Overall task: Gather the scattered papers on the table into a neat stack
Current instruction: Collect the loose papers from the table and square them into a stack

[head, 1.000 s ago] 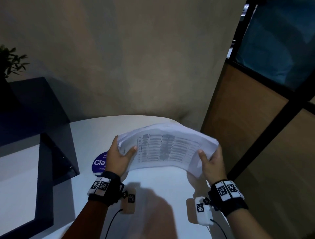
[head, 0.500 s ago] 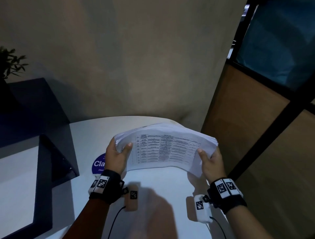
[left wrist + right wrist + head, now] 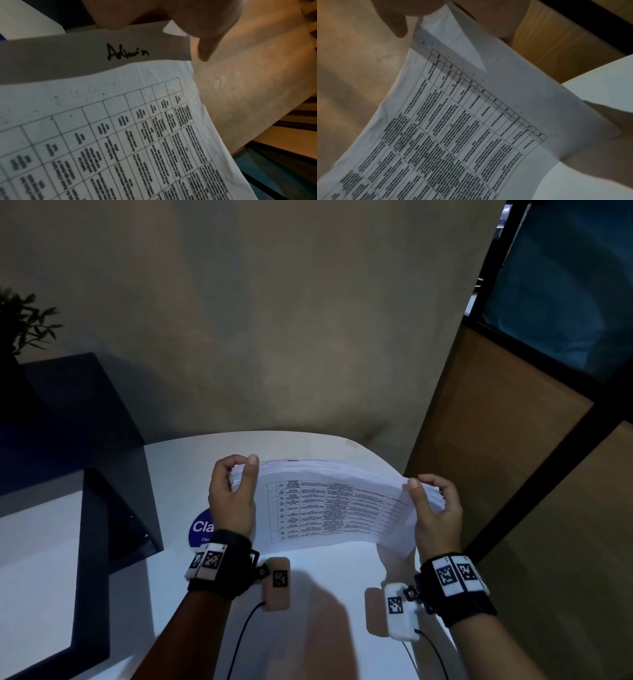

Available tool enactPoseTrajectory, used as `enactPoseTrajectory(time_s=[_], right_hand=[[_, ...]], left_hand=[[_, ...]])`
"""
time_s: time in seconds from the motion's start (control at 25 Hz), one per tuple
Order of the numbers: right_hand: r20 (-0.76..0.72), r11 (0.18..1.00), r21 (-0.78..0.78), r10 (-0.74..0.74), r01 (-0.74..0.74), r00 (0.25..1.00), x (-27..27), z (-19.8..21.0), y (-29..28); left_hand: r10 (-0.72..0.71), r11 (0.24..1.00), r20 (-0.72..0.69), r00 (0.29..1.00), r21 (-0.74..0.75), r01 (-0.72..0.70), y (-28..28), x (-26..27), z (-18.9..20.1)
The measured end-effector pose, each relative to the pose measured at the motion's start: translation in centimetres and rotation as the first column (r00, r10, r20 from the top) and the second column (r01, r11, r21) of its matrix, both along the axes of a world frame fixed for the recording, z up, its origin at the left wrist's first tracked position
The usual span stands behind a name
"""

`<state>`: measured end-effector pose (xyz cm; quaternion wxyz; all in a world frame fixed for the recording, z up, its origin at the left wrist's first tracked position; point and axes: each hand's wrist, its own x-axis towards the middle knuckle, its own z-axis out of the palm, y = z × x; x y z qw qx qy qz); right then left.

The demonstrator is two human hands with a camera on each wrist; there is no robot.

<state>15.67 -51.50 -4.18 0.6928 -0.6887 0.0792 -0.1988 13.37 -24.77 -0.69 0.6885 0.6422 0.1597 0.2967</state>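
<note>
- A beige wall (image 3: 274,320) is seen behind everything; on the right it is met by a wooden partition (image 3: 496,474) with black frames.
- A white table (image 3: 171,474) with a rounded far edge is placed before this wall.
- A dark cabinet (image 3: 68,405) is set at the table's left side.
- The stack of papers (image 3: 335,505) is held over the table, printed grid upward.
- Its left end is gripped by the left hand (image 3: 231,501) and its right end by the right hand (image 3: 435,515), fingers curled round.
- A round blue sticker (image 3: 200,529) is partly hidden behind the left hand.
- A plant (image 3: 20,326) is seen far left.

A beige wall (image 3: 274,320) stood beyond the left hand (image 3: 233,501), a dark cabinet (image 3: 68,405) with a plant (image 3: 20,320) to its left. Right of the right hand (image 3: 436,515) rose wooden panels (image 3: 496,457) under a blue window (image 3: 565,285).
</note>
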Motion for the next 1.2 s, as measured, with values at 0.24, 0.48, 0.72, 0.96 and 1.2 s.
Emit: enactPoseTrajectory(time_s=[0.24,0.48,0.72,0.96,1.2], right_hand=[[-0.063,0.996,-0.044,-0.080,0.077,0.995,1.4,1.7,0.2],[-0.077,0.991,-0.098,-0.102,0.094,0.992,1.6,1.8,-0.1],[-0.078,0.992,-0.080,-0.106,0.100,0.991,1.1,1.6,0.1],[-0.022,0.991,-0.095,-0.094,0.092,0.995,1.3,1.4,0.1],[0.060,0.995,-0.079,-0.060,0.065,0.996,0.8,0.6,0.0]], left_hand=[[0.082,0.996,-0.113,0.990,-0.018,-0.084,0.5,1.4,-0.4],[0.097,0.995,-0.113,0.989,0.036,-0.094,0.6,1.3,-0.4],[0.107,0.994,-0.120,0.987,0.046,-0.102,1.2,1.7,-1.3],[0.045,0.999,-0.064,0.997,0.017,-0.044,1.2,1.8,-1.5],[-0.212,0.975,0.085,0.974,-0.043,0.216,2.0,0.8,-3.6]])
